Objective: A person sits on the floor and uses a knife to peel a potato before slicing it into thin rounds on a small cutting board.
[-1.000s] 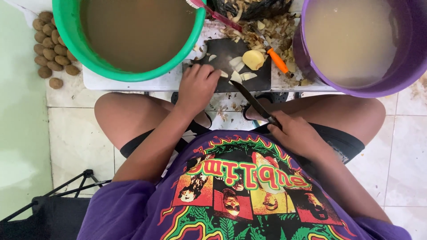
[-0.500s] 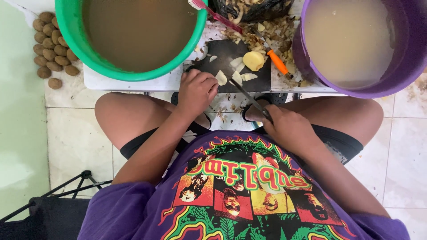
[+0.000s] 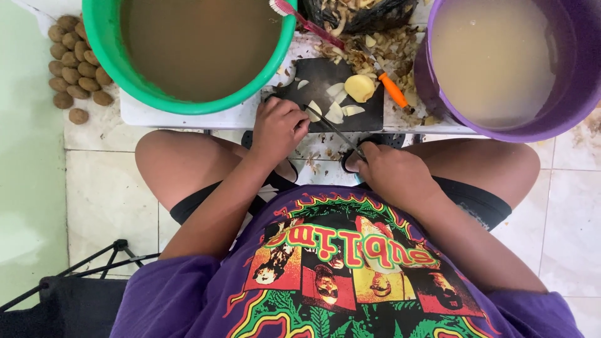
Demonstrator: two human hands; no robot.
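Observation:
My left hand (image 3: 277, 127) is curled over a piece of potato at the near left corner of a dark cutting board (image 3: 316, 75). My right hand (image 3: 393, 173) grips the handle of a dark knife (image 3: 332, 128) whose blade reaches up onto the board, its tip right beside my left fingers. Pale potato slices (image 3: 335, 112) lie in the middle of the board, and a peeled potato half (image 3: 360, 87) sits at its far right. What exactly my left fingers pinch is mostly hidden.
A green tub (image 3: 109, 56) of brown water stands at the far left, a purple tub (image 3: 582, 94) of cloudy water at the far right. An orange-handled peeler (image 3: 393, 91) lies among potato peelings (image 3: 375, 50). Whole brown potatoes (image 3: 72, 62) are piled on the floor. A pink toothbrush (image 3: 307, 22) leans on the green tub.
My right hand has moved forward and left, carrying the knife tip across the board to my left fingers. My left hand has stayed at the board's near corner.

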